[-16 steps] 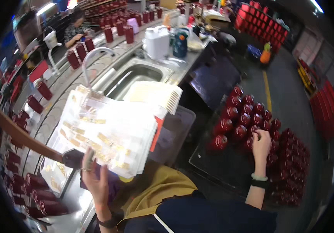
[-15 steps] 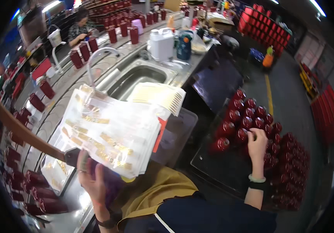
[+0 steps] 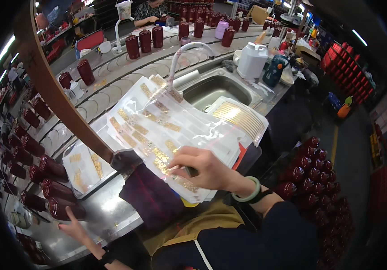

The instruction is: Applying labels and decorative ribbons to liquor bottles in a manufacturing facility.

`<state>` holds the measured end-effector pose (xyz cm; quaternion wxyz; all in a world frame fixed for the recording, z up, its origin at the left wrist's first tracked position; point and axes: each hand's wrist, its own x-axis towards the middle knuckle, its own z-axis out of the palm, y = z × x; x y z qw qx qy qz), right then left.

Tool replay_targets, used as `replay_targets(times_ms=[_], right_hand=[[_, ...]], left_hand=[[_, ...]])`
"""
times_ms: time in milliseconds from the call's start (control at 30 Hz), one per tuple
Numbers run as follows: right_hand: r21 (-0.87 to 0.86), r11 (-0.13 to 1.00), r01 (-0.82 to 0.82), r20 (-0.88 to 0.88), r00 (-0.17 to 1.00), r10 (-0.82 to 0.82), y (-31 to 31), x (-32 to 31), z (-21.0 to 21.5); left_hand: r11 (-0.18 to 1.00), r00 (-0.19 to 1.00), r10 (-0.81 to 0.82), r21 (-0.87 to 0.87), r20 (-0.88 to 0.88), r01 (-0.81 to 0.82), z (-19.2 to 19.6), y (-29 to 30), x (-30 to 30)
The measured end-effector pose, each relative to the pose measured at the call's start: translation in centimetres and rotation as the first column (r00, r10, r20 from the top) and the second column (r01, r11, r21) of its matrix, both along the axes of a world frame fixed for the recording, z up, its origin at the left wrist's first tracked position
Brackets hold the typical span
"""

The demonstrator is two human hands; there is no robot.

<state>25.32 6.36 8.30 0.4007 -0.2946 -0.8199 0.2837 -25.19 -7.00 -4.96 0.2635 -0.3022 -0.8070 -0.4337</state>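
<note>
My right hand is over a stack of white sheets printed with gold strips. Its fingers are curled together at the lower gold strips; a small dark thing shows between them, too small to name. Down at the left, my left hand has thumb and index finger stretched apart. The index fingertip meets the end of a dark red bottle lying on its side on the metal counter. Between my hands, a dark purple cloth hangs by the lower end of a brown bar.
Several red bottles lie at the left and stand along the conveyor. A tray holds more gold-printed sheets. Behind the stack are a sink, a faucet and a white jug. Across the conveyor sits another person.
My right hand has moved left from the red bottles on the right to the sheets. My left hand has left the bar's lower end for a lying bottle. The view has turned left.
</note>
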Motion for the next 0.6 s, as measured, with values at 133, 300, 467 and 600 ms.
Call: replay_targets(times_ms=[133, 300, 467, 600], right_hand=[[0.011, 0.990, -0.138, -0.129, 0.982, 0.138, 1.3, -5.5, -0.2], [-0.061, 0.978, -0.198, -0.202, 0.962, 0.182, 1.3, -8.4, -1.8], [-0.152, 0.966, -0.207, -0.168, 0.969, 0.181, 1.0, -8.5, -3.5], [-0.273, 0.932, -0.238, -0.129, 0.969, 0.209, 0.6, -8.6, -4.5]], left_hand=[[0.999, 0.941, 0.013, 0.043, 0.338, -0.029, -3.7, 1.3, -1.7], [0.966, 0.966, 0.010, 0.248, 0.259, -0.076, -3.7, 3.2, -1.5], [0.939, 0.941, -0.048, 0.337, 0.335, -0.073, -2.6, 2.1, 0.9], [0.811, 0.693, -0.452, 0.582, 0.561, 0.059, -1.3, -0.6, 5.0]])
